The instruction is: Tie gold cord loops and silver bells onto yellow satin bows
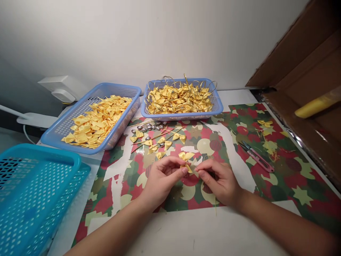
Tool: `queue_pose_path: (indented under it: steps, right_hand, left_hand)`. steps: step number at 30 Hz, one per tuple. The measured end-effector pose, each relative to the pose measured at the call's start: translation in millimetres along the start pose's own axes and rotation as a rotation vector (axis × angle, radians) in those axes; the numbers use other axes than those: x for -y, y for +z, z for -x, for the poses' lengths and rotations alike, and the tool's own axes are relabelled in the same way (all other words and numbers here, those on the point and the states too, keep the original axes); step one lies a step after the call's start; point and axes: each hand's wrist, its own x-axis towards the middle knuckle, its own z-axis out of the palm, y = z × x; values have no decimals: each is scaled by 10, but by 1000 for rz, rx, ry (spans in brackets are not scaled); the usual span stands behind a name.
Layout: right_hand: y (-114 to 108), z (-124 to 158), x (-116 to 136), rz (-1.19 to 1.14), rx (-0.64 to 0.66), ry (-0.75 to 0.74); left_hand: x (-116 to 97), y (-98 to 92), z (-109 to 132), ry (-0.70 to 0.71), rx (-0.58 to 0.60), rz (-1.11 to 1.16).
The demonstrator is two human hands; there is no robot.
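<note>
Between the hands, a yellow bow sits partly hidden.

Small handcraft workspace; whether in a home or a workshop, I cannot tell.
Blue baskets of yellow bows line the far edge of the desk, by a plain wall; snips lie toward the right edge on a torn patterned sheet, near brown cardboard.

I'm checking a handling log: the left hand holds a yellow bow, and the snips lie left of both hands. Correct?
Wrong side: the head view shows the snips to the right of the right hand. The left hand does hold a yellow bow.
</note>
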Motion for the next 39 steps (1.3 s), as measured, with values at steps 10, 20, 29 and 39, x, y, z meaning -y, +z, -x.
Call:
queue_pose_path:
  steps: [10,20,29,39]
  right_hand:
    - [5,-32,-13,133,6,-169]
    - [8,-46,-7,144,14,-200]
    - [-1,-40,-35,148,38,-188]
    - [-2,-34,-36,161,36,-188]
  left_hand:
    - [2,23,7,-167,82,203]
    - [3,17,6,-238,106,262]
    - [-17,17,21,-250,153,272]
    - [-29,13,24,-265,149,288]
